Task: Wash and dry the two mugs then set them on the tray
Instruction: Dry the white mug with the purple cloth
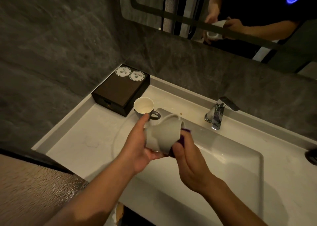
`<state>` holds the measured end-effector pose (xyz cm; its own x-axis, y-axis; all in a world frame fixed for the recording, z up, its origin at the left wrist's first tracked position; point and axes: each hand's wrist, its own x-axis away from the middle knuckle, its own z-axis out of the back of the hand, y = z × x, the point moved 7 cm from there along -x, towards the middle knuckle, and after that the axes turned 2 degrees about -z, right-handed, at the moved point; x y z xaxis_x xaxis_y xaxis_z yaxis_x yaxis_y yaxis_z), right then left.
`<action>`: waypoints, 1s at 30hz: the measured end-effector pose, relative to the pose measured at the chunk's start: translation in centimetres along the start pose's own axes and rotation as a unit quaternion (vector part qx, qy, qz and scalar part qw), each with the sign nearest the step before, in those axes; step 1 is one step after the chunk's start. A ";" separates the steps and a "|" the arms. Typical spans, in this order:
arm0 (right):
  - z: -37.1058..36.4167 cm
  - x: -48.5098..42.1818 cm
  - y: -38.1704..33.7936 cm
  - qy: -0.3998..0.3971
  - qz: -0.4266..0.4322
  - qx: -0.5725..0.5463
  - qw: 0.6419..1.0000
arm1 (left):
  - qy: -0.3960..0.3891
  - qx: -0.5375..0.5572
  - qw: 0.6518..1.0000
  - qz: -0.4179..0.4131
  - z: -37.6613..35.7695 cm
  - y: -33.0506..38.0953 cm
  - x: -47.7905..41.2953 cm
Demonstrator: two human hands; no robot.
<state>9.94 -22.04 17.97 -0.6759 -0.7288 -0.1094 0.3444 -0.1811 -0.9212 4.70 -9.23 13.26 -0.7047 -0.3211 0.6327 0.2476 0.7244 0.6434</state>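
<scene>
Fingers [144,122] round mug [163,134] — over sink [240,157]

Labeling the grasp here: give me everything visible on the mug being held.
The held mug is pale grey and looks ceramic, with a matte outside. It is tipped on its side over the sink basin, mouth pointing away toward the faucet, base toward the camera. The left hand cradles its base and side; the right hand presses a purple cloth against its right side. Its handle is not visible.
</scene>
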 end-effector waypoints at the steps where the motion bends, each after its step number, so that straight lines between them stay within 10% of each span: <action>1: -0.4 0.3 0.1 -0.019 0.044 0.037 0.998 | -0.010 0.011 0.999 0.041 -0.1 -0.3 0.0; 9: -0.1 0.1 0.5 0.094 -0.046 -0.084 0.991 | 0.120 -0.161 0.959 -0.198 0.1 1.6 -0.2; 14: 0.9 -1.2 2.0 0.092 -0.210 -0.339 0.912 | 0.068 -0.387 0.727 -0.564 -1.5 3.5 3.9; 16: 1.3 -1.3 1.4 0.089 -0.188 -0.304 0.930 | 0.026 -0.335 0.794 -0.507 -1.4 3.5 3.1; 19: 1.2 -0.8 -0.2 0.052 -0.043 -0.080 0.994 | 0.021 -0.084 0.989 -0.120 -0.5 1.2 -0.1; 21: 0.2 -0.2 -0.3 -0.007 0.045 0.022 0.999 | -0.030 -0.046 0.997 0.054 -0.7 -0.2 -0.4; 30: 0.6 0.1 0.1 0.059 -0.026 -0.088 0.994 | 0.099 -0.163 0.965 -0.180 0.0 1.5 -0.1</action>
<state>10.31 -22.54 18.05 -0.7646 -0.6377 -0.0932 0.1952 -0.0913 -0.9765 5.13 -8.09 14.14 -0.6516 -0.6493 0.3923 0.2294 0.3242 0.9177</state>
